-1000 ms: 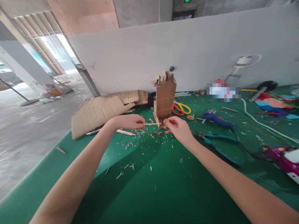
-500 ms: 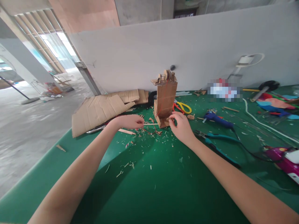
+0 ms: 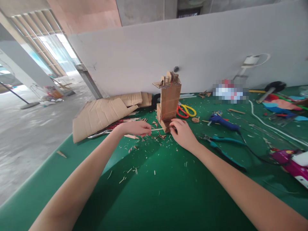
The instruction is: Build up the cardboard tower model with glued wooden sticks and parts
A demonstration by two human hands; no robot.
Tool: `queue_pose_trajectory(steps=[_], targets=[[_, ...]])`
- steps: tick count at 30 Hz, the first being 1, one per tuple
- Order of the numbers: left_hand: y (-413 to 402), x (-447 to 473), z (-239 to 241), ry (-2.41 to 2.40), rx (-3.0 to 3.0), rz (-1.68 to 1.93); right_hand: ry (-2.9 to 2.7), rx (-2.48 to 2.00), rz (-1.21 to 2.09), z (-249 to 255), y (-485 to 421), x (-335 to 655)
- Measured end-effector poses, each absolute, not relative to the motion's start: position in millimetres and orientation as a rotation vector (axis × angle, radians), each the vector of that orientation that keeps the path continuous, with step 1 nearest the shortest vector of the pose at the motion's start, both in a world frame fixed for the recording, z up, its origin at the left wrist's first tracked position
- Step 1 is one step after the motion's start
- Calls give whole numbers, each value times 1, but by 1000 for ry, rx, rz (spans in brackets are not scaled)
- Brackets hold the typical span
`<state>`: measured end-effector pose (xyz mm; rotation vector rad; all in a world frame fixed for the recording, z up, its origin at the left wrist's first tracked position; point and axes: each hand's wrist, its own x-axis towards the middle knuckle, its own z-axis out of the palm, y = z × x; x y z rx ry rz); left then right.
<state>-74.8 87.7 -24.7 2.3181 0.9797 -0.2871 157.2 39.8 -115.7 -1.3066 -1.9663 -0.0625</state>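
Note:
A brown cardboard tower (image 3: 170, 101) stands upright on the green table, with round cardboard discs on top and a red thread down its front. My left hand (image 3: 139, 128) is closed in a pinch on a thin wooden stick (image 3: 157, 129). The stick runs sideways to the low front base of the tower, and whether its end passes inside is hidden. My right hand (image 3: 184, 133) curls its fingers against the right side of that base, with the fingertips partly hidden.
Flattened cardboard (image 3: 103, 114) lies at left over wooden strips. Red and yellow scissors (image 3: 189, 110) lie behind my right hand. Further right are a blue glue gun (image 3: 223, 122), teal-handled pliers (image 3: 227, 150), a magenta device (image 3: 286, 157) and a white cable (image 3: 261, 118). Shavings litter the table (image 3: 154, 199).
My left hand has moved right, closer to the tower's base, and less of the stick shows. My right hand's fingers have shifted slightly left against the base. The view has moved a little.

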Motion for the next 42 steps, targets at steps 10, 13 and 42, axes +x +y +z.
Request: queue_pose_trajectory(steps=[10, 13, 42], targets=[[81, -61, -42, 947, 2287, -234, -1901, -1371, 1, -111, 38, 157], [83, -62, -42, 942, 2277, -236, -1859, -1365, -35, -112, 39, 157], [77, -60, -43, 943, 2216, -257, -2105, -1530, -467, -91, 24, 147]])
